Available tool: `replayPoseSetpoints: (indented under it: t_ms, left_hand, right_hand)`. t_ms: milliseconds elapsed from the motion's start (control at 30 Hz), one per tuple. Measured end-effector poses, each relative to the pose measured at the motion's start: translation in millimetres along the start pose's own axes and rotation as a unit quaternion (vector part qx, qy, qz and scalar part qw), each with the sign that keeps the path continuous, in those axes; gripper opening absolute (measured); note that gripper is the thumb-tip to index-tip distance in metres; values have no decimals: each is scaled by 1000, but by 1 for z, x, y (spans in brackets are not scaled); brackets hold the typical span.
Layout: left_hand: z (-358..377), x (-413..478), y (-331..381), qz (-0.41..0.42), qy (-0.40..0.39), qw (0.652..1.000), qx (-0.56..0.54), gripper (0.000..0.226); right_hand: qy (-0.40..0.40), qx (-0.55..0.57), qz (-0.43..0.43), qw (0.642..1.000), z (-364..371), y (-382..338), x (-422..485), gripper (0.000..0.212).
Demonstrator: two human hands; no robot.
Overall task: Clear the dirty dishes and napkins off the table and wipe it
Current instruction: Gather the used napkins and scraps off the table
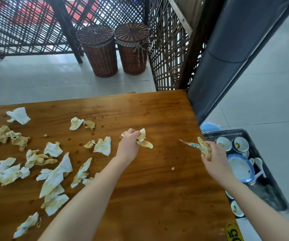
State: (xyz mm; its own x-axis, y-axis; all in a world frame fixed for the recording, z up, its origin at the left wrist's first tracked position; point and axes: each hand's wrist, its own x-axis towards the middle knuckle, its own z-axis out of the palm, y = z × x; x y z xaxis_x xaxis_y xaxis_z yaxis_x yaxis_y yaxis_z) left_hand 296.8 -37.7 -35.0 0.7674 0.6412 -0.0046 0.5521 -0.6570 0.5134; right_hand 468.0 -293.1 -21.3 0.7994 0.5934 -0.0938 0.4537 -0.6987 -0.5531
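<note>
The counter [166, 188] is found bare of crockery, though stained and spotted. The dishes [239, 167] are seen stacked in a dark tray [267, 192] beside the counter's edge, just right of the right hand's fingers. Soiled napkins [53, 176] are scattered to the left of the left hand's fingers, the closest lying just beside them. The left hand [129, 145] is pressed down on the counter, its fingers closed round a crumpled napkin wad [143, 139]. The right hand [216, 160] is held at the counter's right edge, fingers clenched on a second wad [205, 148], from which a thin printed wrapper [189, 144] juts leftward. Napkin-gathering is judged the step in hand; next, the loose napkins must be collected and the wads dropped before wiping. A crumb [173, 169] is seen nearer than both sets of fingers.
</note>
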Motion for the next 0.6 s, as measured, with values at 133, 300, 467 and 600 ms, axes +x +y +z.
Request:
replayPoseSetpoints:
  t_ms: [133, 300, 467, 600]
  left_hand:
    - [6, -20, 20, 13, 8, 1000, -11, 31]
    - [19, -34, 46, 20, 1, 1000, -24, 35]
    - [33, -38, 79, 34, -16, 999, -21, 32]
    - [53, -33, 122, 53, -33, 998, -23, 32]
  right_hand:
    - [-7, -7, -4, 1000, 3, -10, -10, 43]
    - [-9, -49, -44, 998, -3, -11, -21, 45]
    - [-5, -66, -61, 996, -18, 6, -22, 46]
    - [-8, -84, -56, 995, -35, 38, -16, 46]
